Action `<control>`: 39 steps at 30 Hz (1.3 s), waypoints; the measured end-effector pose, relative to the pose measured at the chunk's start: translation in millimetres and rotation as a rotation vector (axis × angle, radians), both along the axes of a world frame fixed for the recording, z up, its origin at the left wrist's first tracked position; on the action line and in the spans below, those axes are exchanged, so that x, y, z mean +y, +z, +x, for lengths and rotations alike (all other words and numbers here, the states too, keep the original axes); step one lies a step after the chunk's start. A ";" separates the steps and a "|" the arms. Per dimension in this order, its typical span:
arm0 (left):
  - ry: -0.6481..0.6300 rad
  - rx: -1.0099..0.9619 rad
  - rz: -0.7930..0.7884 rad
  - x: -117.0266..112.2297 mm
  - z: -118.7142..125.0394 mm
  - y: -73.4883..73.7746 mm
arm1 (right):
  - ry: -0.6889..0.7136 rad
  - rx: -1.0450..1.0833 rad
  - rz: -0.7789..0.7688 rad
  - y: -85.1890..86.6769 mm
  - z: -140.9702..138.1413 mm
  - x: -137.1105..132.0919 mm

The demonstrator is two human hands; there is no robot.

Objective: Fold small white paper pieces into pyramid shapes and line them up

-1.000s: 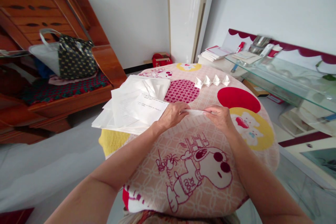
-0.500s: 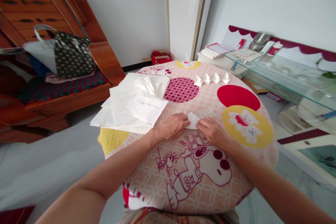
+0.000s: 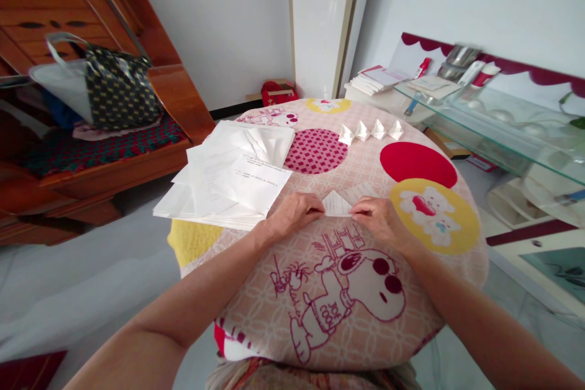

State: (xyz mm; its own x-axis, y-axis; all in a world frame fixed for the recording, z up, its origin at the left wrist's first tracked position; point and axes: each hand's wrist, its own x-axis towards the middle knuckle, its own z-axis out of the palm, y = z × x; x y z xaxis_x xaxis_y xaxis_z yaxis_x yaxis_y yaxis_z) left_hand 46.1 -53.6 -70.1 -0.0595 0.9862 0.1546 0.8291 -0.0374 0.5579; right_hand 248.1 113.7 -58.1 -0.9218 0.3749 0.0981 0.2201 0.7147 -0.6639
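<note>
A small folded sheet of paper lies on the table between my hands, its top coming to a point and its lower edge straight. My left hand pinches its left corner. At the right corner, my right hand has its fingertips closed on the paper. A faintly printed slip of paper rests flat just behind the fold. Farther back stand several folded paper boats in a row. To the left of my hands is a loose stack of white sheets, some printed.
The round table wears a cartoon-patterned cloth. At left is a wooden bench holding a black patterned bag. A glass shelf with papers and metal containers stands close on the right. A tall white cabinet unit is behind.
My hands have moved apart slightly, the right one shifting right, so more of the folded paper's lower edge shows. The camera view has tilted a little downward.
</note>
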 end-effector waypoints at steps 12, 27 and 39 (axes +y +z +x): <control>0.280 -0.078 -0.095 13.2 -0.5 3.5 | -0.125 -0.138 0.031 12.4 -19.0 1.7; 0.304 -0.075 -0.110 13.7 -1.7 0.3 | -0.209 -0.200 0.017 6.1 -27.7 8.5; 0.306 -0.024 -0.107 13.5 -1.1 1.9 | -0.215 -0.208 -0.010 6.7 -30.8 12.0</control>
State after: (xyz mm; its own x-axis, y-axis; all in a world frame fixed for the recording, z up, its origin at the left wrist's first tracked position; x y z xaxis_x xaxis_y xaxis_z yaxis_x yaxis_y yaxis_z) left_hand 45.0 -40.1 -68.2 -0.3586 0.9324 0.0460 0.7790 0.2717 0.5651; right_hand 217.3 125.7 -51.4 -0.8210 0.5639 -0.0892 0.4978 0.6305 -0.5955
